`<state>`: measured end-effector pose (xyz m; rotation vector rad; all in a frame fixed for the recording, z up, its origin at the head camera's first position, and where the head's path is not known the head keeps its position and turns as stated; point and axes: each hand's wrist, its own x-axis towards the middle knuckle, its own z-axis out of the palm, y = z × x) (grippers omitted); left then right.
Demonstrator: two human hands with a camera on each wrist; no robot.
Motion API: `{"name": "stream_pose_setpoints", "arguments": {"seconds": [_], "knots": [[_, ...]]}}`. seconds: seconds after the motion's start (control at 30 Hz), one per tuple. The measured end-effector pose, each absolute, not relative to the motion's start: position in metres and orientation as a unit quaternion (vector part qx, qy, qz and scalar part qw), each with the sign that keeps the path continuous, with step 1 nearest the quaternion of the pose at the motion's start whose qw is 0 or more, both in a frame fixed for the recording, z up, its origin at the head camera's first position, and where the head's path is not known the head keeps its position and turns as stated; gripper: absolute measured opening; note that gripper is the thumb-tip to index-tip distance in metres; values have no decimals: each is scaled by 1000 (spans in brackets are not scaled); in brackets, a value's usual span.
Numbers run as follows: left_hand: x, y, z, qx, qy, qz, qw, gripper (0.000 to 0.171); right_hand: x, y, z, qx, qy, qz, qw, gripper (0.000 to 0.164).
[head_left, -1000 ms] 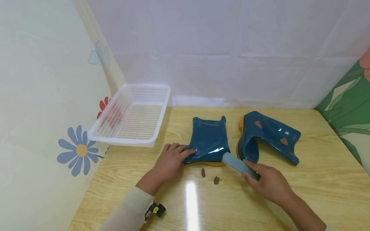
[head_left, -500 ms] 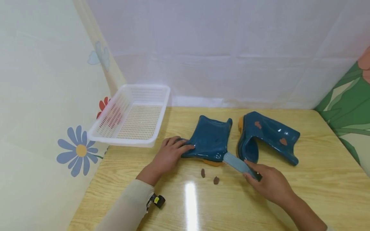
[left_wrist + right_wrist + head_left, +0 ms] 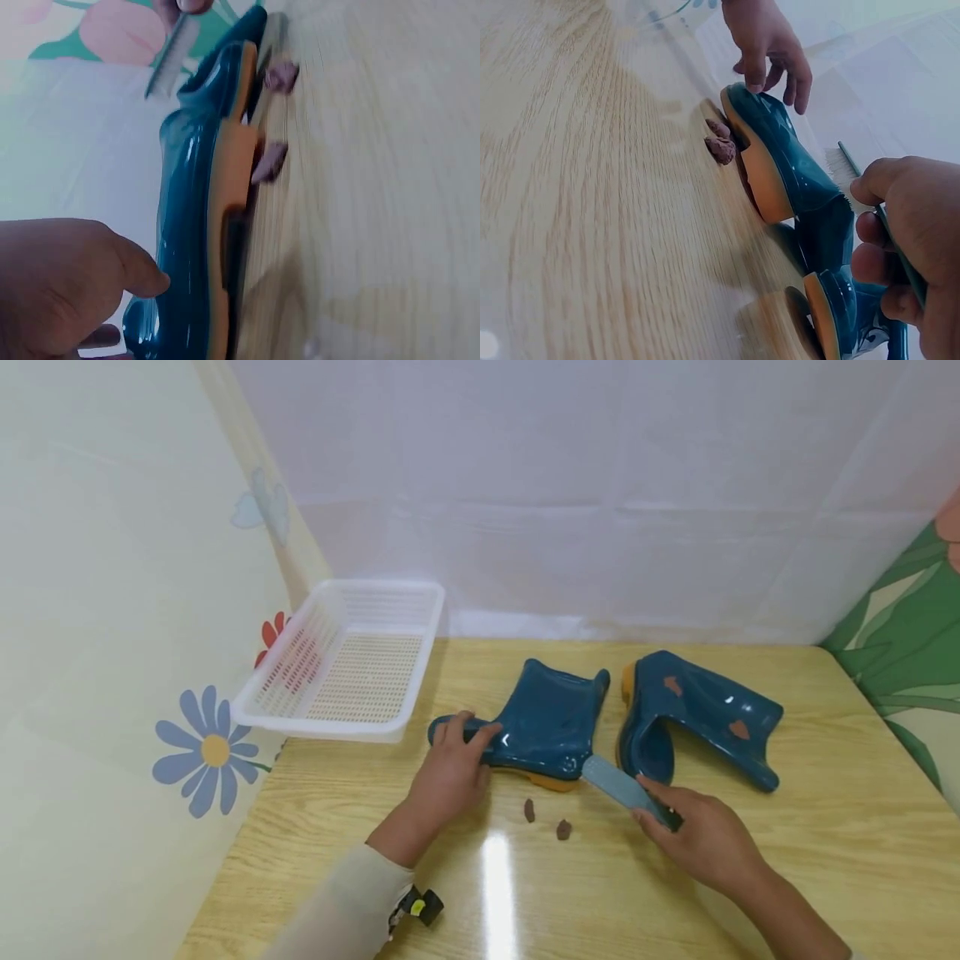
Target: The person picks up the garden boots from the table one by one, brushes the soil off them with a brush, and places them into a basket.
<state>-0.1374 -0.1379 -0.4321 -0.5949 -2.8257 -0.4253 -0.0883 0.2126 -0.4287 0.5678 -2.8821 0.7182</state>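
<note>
A glossy dark blue rain boot with an orange sole lies in the middle of the table. My left hand holds its toe, thumb on the near side and fingers over the far side. A second blue rain boot, with two brown smears, lies folded over at the right. My right hand grips the handle of a light blue brush. The brush head is at the middle boot's heel end, and its bristles show in the right wrist view. Two brown lumps lie beside the middle boot's sole.
A white plastic basket stands at the back left of the wooden table. White sheeting hangs behind, with flower-printed panels at both sides. A small black device is strapped at my left sleeve.
The middle boot has turned and slid a little to the right, its toe now showing at the left. My left hand has shifted along the toe. The right hand and brush have barely moved.
</note>
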Motion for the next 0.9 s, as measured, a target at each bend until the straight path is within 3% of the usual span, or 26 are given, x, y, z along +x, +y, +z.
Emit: {"name": "stream_pose_setpoints", "arguments": {"seconds": [0.17, 0.67, 0.9], "knots": [[-133, -133, -431, -194, -963, -169, 79, 60, -89, 212, -429, 187, -952, 234, 56, 48], [-150, -151, -437, -197, -959, -201, 37, 48, -88, 213, -430, 193, -948, 243, 67, 47], [-165, -162, -441, -213, -948, -227, 62, 43, -88, 214, -430, 184, -948, 252, 63, 47]]}}
